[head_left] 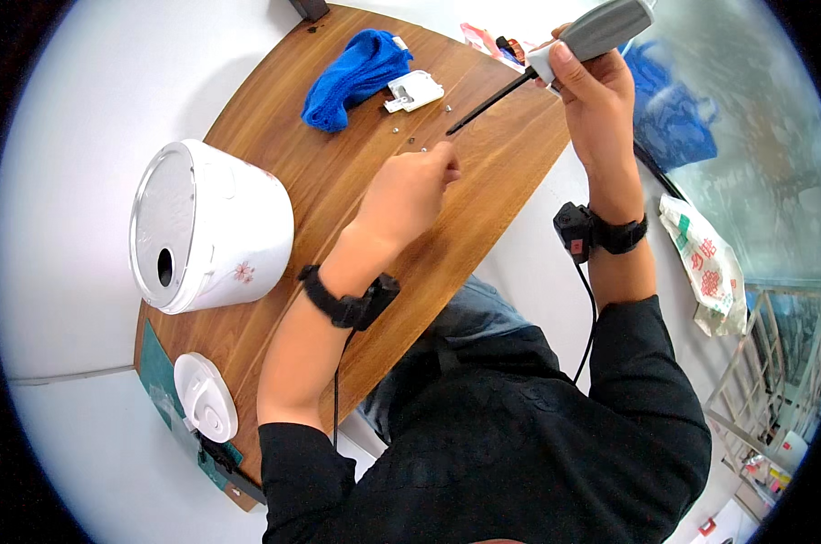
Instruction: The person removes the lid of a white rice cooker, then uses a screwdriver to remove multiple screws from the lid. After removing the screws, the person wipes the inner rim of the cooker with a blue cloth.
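Observation:
My right hand point(599, 91) is wrapped around a screwdriver point(601, 38) with a thick grey handle. Its long dark shaft slants down to the left over the wooden table, the tip just above my left hand point(400, 195). The left fingers are curled together near that tip; whatever they pinch, if anything, is hidden. Several tiny metal pieces, likely screws point(448, 109), lie scattered on the wood beyond the left hand. Behind them sits a small white plastic part point(415, 91) with a recess, beside a crumpled blue cloth point(356, 77).
A white bucket-shaped container point(243, 240) lies on its side at the left of the wooden table point(510, 172). Nearer, a white oval lid-like piece point(205, 399) rests by a green mat point(161, 372). Off the right edge are a printed bag point(703, 263) and blue plastic point(669, 109).

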{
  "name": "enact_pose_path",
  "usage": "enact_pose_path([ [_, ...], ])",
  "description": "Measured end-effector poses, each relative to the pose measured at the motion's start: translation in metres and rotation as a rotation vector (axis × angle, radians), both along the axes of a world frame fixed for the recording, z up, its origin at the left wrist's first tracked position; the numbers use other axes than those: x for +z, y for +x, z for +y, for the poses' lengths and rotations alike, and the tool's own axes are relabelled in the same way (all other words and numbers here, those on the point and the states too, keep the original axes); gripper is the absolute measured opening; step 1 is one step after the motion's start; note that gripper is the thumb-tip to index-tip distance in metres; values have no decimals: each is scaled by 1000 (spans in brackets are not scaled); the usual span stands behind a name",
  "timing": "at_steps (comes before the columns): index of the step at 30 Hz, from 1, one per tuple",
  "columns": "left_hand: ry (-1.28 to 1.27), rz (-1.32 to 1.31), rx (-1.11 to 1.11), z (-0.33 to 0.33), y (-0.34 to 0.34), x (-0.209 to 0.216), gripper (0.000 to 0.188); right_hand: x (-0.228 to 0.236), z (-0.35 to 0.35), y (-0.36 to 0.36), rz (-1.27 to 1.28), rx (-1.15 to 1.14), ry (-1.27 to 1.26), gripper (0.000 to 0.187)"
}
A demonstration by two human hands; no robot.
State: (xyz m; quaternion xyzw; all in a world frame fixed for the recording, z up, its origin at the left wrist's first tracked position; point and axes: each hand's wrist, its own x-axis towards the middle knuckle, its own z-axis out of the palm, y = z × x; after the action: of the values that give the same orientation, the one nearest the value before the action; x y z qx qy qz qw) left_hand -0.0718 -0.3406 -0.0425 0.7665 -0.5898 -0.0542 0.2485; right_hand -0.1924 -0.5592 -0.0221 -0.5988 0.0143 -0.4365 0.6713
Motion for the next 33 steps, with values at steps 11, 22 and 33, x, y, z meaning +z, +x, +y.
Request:
enact_pose_path([
  [11, 184, -418, -51, -35, -18, -37, 13, -29, -3, -6, 131, -31, 98, 22],
  [22, 135, -141, -10, 19, -19, 16, 35, -8, 9, 6, 59, 55, 67, 25],
  [33, -414, 138, 319, 266, -13, 137, 44, 57, 120, 74, 23, 441, -36, 32],
])
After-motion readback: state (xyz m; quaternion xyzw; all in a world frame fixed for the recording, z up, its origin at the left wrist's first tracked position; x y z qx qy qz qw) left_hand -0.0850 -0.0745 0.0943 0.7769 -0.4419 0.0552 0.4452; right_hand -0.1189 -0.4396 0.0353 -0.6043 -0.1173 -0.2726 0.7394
